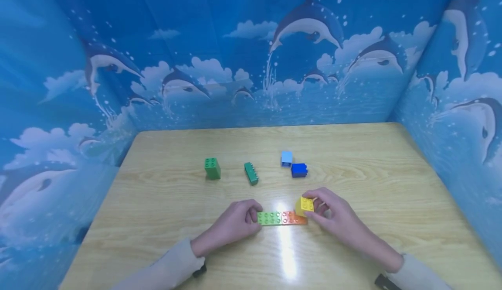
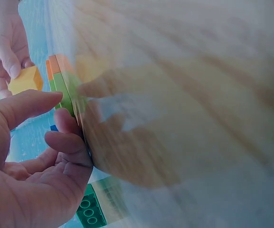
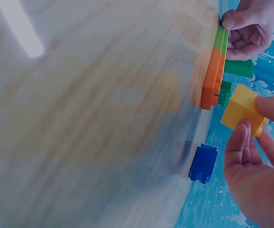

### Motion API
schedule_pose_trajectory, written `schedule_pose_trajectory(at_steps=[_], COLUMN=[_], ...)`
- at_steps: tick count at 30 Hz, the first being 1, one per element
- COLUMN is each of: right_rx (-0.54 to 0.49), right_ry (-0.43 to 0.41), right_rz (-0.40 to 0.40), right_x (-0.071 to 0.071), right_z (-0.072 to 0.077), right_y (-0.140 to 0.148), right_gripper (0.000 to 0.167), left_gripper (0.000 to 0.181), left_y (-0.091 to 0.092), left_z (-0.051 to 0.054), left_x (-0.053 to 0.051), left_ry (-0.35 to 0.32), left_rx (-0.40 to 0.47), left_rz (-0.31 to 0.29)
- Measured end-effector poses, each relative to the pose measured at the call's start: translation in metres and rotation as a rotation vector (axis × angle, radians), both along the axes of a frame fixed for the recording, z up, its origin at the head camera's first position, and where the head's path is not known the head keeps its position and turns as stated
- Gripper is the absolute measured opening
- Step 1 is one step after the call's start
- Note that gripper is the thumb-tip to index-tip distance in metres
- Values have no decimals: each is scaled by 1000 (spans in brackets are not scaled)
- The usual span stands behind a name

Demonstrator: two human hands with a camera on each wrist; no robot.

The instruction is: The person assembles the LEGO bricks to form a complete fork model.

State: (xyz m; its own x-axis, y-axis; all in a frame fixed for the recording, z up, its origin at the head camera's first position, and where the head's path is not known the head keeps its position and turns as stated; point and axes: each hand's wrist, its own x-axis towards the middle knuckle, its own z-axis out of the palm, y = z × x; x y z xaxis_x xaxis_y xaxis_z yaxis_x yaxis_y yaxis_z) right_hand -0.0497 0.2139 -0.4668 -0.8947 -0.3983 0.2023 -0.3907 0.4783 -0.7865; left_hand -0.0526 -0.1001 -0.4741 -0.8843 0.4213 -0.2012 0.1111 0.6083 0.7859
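A light green brick (image 1: 269, 218) and an orange brick (image 1: 295, 217) lie end to end on the table, studs up. At the green brick's outer end my left hand (image 1: 239, 222) holds it between thumb and curled fingers. My right hand (image 1: 339, 216) pinches a yellow brick (image 1: 304, 206) by its sides. In the right wrist view the yellow brick (image 3: 243, 108) is tilted and apart from the orange brick (image 3: 212, 78), raised off the table. From the left wrist, my fingers (image 2: 68, 142) show curled beside the light green brick (image 2: 63, 95).
Farther back on the wooden table (image 1: 164, 203) stand a tall green brick (image 1: 213, 168) and a dark green brick (image 1: 251, 173) on its side. A light blue brick (image 1: 286, 158) and a dark blue brick (image 1: 299, 170) sit close together. Dolphin-print curtains (image 1: 251, 63) enclose the table.
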Motion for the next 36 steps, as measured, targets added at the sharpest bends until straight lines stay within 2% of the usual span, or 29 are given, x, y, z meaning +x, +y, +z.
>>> schedule_pose_trajectory(at_steps=[4, 20, 30, 36], right_rx=[10, 26, 65, 55], right_ry=[-8, 70, -30, 72], right_rz=[30, 60, -13, 3], right_x=[2, 5, 8, 9], right_z=[-3, -7, -5, -8], right_y=[0, 0, -1, -2], right_gripper=[45, 47, 39, 43], left_gripper=[44, 46, 46, 44], left_y=[1, 3, 3, 4], left_z=[0, 0, 2, 3], left_x=[0, -1, -1, -1], left_ry=[-7, -17, -12, -12], left_rx=[-1, -30, -36, -36], left_rz=[-2, -6, -13, -13])
